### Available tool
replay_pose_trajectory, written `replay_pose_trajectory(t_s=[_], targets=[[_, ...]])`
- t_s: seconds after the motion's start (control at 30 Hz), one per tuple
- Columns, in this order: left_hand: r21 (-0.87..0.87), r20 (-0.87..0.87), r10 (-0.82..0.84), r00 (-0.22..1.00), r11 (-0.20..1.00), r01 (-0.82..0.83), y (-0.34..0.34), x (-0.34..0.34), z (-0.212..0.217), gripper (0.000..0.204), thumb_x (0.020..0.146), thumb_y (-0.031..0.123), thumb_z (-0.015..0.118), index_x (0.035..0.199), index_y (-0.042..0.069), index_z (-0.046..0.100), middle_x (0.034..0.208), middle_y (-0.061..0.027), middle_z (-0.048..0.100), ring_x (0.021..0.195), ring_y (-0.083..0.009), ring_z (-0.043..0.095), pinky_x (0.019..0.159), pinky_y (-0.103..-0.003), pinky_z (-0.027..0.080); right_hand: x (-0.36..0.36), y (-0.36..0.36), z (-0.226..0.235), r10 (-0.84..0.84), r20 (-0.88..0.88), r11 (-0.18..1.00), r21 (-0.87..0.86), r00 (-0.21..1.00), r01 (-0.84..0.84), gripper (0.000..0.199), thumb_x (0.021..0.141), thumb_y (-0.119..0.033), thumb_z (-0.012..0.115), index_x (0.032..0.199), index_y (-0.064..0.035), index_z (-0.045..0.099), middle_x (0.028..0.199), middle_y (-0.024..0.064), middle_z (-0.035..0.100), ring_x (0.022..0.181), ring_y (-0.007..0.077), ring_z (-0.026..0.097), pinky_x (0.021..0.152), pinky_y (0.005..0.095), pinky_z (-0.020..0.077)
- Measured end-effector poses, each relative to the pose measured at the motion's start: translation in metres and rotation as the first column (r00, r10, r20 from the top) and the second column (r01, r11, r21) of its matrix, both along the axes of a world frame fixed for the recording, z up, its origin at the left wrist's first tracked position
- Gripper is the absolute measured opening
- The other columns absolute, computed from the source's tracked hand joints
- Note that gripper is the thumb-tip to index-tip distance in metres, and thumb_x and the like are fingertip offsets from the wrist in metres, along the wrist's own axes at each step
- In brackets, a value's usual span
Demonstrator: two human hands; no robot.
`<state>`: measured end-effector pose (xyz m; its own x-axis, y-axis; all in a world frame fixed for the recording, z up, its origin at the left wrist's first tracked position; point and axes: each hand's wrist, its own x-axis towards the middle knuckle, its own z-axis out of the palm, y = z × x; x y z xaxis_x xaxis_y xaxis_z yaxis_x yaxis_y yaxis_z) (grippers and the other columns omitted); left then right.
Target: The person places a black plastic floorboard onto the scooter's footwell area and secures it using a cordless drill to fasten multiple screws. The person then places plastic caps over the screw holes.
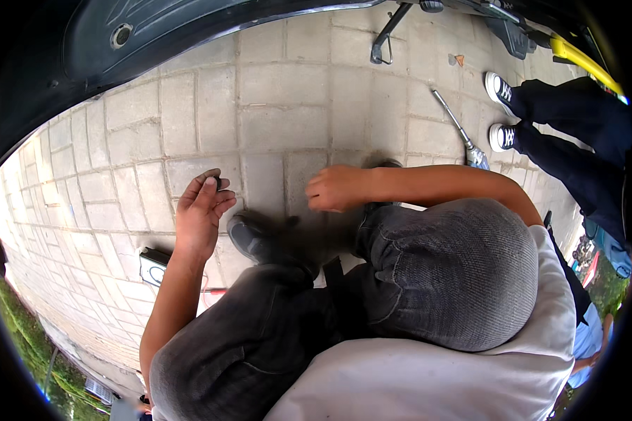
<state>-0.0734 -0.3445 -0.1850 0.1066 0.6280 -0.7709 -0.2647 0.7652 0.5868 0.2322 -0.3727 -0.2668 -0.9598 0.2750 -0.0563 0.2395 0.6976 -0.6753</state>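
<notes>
My left hand (202,214) is raised over the paving on the left, palm partly turned up. Its thumb and fingers pinch a small dark piece (218,183), too small to tell its kind. My right hand (338,188) is at the middle, in front of my right knee, with its fingers curled in. Whatever it holds, if anything, is hidden by the back of the hand. The two hands are apart, with my dark shoe (249,237) low between them.
A dark vehicle panel (84,49) spans the far left, and a metal stand (383,45) reaches the paving (281,84). A long-shafted tool (456,123) lies at right near another person's shoes (502,137). A boxy meter (152,268) and red probe (216,290) are beside my left forearm.
</notes>
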Motion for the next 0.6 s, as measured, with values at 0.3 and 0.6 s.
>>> replay_pose_trajectory(t_s=[0.3, 0.6], targets=[[-0.064, 0.342, 0.282, 0.896, 0.959, -0.277, -0.055, -0.027, 0.049, 0.038, 0.104, 0.009, 0.048, 0.139, -0.006, 0.048, 0.128, -0.0228, 0.063, 0.112, -0.0303, 0.067, 0.101, -0.039, 0.053, -0.069, -0.064, -0.086, 0.124, -0.012, 0.977, 0.178, 0.992, -0.12, 0.014, 0.086, -0.022, 0.057, 0.091, -0.0101, 0.059, 0.086, 0.0055, 0.054, 0.083, 0.0239, 0.061, 0.067, 0.0386, 0.0491], [0.061, 0.471, 0.273, 0.839, 0.939, -0.34, -0.047, -0.019, 0.094, 0.051, 0.102, 0.012, 0.053, 0.144, -0.01, 0.036, 0.136, -0.0318, 0.055, 0.121, -0.0381, 0.063, 0.105, -0.046, 0.052, -0.055, 0.045, 0.004, -0.414, 0.254, 0.36, -0.836, 0.874, 0.413, 0.018, 0.091, -0.014, 0.075, 0.094, -0.0012, 0.062, 0.086, 0.0069, 0.066, 0.063, 0.0155, 0.063, 0.056, 0.0333, 0.051]])
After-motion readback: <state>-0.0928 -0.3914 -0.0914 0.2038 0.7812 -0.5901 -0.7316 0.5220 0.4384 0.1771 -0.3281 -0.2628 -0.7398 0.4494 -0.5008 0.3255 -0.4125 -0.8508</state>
